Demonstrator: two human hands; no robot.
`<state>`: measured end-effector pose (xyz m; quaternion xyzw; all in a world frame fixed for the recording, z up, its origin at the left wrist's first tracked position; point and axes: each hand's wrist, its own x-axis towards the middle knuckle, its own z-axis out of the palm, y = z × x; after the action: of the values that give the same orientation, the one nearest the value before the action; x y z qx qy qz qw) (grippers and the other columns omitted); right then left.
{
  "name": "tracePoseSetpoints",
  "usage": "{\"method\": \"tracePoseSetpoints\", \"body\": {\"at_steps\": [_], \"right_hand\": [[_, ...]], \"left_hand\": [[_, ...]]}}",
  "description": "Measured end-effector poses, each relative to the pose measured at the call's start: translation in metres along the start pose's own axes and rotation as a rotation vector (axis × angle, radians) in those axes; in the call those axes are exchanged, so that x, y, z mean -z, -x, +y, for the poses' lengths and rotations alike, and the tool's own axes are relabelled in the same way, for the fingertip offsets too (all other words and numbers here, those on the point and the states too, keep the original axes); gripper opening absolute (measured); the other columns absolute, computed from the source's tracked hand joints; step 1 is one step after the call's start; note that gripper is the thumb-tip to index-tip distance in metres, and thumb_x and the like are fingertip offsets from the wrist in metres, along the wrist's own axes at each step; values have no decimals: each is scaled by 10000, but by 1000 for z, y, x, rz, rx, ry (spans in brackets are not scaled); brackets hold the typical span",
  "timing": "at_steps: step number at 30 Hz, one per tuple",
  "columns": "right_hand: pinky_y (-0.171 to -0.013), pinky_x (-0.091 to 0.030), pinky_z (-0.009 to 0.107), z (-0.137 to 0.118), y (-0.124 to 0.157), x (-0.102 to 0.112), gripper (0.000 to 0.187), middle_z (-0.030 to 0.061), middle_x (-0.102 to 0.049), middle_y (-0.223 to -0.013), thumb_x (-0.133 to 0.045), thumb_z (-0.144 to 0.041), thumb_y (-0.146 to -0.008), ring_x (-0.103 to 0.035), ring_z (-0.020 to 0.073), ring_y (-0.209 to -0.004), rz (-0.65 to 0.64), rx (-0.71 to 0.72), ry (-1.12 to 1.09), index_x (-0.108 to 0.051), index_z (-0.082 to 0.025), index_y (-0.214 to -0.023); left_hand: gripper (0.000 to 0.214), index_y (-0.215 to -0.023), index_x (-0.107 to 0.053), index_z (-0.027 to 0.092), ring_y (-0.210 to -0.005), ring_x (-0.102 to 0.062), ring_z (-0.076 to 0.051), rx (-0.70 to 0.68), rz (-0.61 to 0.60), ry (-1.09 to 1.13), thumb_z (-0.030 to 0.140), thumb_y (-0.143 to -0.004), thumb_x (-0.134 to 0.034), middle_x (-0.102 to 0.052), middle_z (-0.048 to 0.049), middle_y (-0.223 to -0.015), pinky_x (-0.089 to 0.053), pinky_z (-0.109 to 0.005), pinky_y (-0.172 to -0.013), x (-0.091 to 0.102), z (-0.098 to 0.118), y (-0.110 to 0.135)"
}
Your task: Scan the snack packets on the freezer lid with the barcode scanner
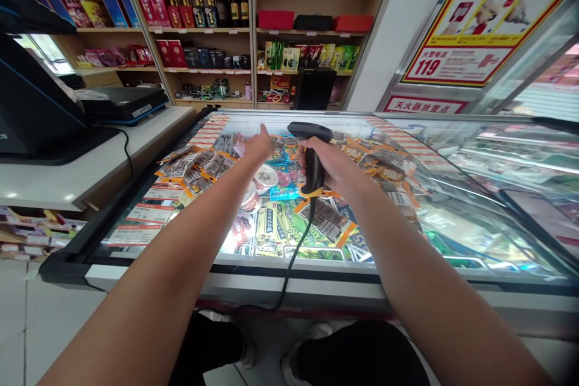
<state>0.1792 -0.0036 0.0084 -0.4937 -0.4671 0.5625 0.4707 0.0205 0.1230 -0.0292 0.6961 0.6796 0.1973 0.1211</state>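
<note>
My right hand [332, 164] is wrapped round the grip of a black barcode scanner [311, 151], whose head points left over the open chest freezer [289, 274]. Its black cable [294, 256] hangs down over the freezer's front edge. My left hand [259, 145] reaches into the freezer, fingers closed on a small pink-and-grey packet [239, 146] just left of the scanner head. Under both hands lie several ice-cream packets [271, 223] and a round tub [266, 176].
Sliding glass lids [488, 193] cover the freezer's right half. A white counter [90, 163] to the left carries a black till screen [31, 102] and a flat black device [122, 102]. Wooden shelves of boxes and bottles [203, 12] stand behind. A poster [484, 18] hangs right.
</note>
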Motion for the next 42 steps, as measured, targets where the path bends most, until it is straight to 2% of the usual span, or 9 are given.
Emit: {"method": "tracePoseSetpoints", "body": {"at_steps": [3,7,14,22,25,31,36,39,42], "right_hand": [[-510,-481,286,0,2,-2,193,37,-604,-699,-630,-392,-844,-550,152,-577,-21,-39,51,-591,-219,-768],[-505,-502,300,1,7,-6,205,48,-591,-659,-639,-392,-846,-544,160,-566,-140,-111,120,-598,-214,-752],[-481,-485,284,5,9,-11,217,50,-570,-645,-662,-357,-834,-507,141,-536,-260,-128,116,-590,-205,-696],[-489,-463,262,1,12,-11,241,37,-557,-634,-628,-377,-852,-493,136,-543,-258,-95,114,-581,-205,-689],[-495,-481,281,1,11,-6,235,47,-597,-663,-650,-420,-843,-527,154,-555,-215,-71,140,-618,-211,-739],[-530,-517,318,-2,5,0,177,36,-598,-684,-673,-377,-825,-568,174,-579,-58,-23,-12,-604,-218,-787],[-535,-494,266,-8,0,1,151,-5,-563,-687,-648,-339,-828,-548,127,-567,101,55,-272,-572,-214,-794],[-524,-486,259,-10,0,1,172,-25,-538,-652,-648,-342,-831,-522,114,-525,123,74,-353,-536,-222,-781],[-506,-488,270,-9,0,-1,189,-25,-546,-627,-662,-360,-827,-522,125,-506,96,76,-342,-534,-228,-788]], "left_hand": [[835,-1503,-345,47,-1265,-583,-380,30,-51,56,124,-767,-732,-591,-314,-1348,-473,-403,-949,10,-6,5],[370,-1148,-638,88,-989,-696,-289,-1,-114,117,129,-785,-698,-708,-207,-1137,-508,-316,-768,28,-20,25],[309,-1176,-549,213,-813,-651,-150,-6,74,495,167,-874,-596,-692,-71,-1073,-470,-209,-612,49,-43,62],[269,-1122,-530,225,-841,-659,-157,39,86,636,180,-867,-602,-691,-73,-1120,-476,-219,-636,59,-43,64],[270,-1147,-540,222,-932,-679,-211,31,115,458,212,-879,-566,-709,-89,-1100,-516,-291,-768,67,-54,59],[368,-1183,-605,144,-1251,-521,-439,68,169,-430,301,-851,-573,-629,-251,-1261,-408,-533,-1000,83,-70,74],[411,-1262,-592,146,-1333,-424,-424,-204,215,-503,316,-894,-523,-533,-244,-1382,-363,-539,-1049,66,-39,97],[556,-1405,-486,153,-1377,-397,-412,-340,72,-290,488,-972,-385,-513,-222,-1447,-315,-569,-1105,38,-10,103],[672,-1435,-427,139,-1411,-376,-408,-348,-64,-96,614,-969,-337,-508,-221,-1470,-340,-555,-1096,6,9,99]]}}
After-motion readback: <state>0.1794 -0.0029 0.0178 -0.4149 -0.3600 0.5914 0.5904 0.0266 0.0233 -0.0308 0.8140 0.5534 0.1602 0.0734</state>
